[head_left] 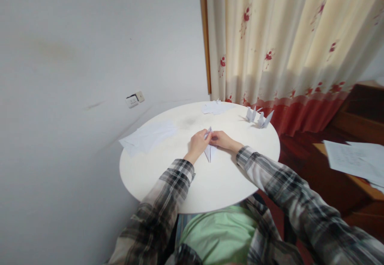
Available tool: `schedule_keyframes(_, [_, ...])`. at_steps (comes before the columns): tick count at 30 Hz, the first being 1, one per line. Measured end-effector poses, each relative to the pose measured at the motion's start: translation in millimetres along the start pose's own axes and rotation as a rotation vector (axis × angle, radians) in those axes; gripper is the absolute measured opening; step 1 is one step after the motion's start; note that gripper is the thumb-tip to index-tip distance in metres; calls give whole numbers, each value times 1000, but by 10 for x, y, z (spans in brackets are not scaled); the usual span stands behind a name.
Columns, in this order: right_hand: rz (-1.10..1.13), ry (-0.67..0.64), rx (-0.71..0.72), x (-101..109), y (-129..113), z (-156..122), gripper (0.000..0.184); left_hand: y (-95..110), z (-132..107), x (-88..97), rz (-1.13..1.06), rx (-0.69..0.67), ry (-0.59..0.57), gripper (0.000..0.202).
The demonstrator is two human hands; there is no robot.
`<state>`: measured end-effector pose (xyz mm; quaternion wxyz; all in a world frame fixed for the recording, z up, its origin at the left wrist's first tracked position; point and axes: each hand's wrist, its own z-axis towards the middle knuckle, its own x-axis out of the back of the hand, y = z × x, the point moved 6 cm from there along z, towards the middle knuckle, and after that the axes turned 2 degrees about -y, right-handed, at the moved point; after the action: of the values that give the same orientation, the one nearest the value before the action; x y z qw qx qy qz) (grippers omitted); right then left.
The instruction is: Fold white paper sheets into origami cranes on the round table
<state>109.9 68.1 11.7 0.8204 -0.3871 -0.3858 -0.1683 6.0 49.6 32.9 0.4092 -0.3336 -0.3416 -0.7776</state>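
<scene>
A small, partly folded piece of white paper (209, 150) lies near the middle of the round white table (168, 177). My left hand (198, 143) and my right hand (220, 140) both pinch it, fingers closed on its upper part. Its pointed lower end sticks out below my hands toward me. Both arms wear plaid sleeves.
Two folded paper cranes (258, 118) stand at the table's far right. A stack of white sheets (148, 137) overhangs the left edge, and more paper (216, 107) lies at the far edge. A wall is left, a curtain (285, 45) behind, a wooden desk with papers (354, 159) right.
</scene>
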Motion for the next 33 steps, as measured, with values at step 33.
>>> schedule_keyframes(33, [16,-13,23,-15,2,11,10,-14,12,-13,-202,-180,206,18])
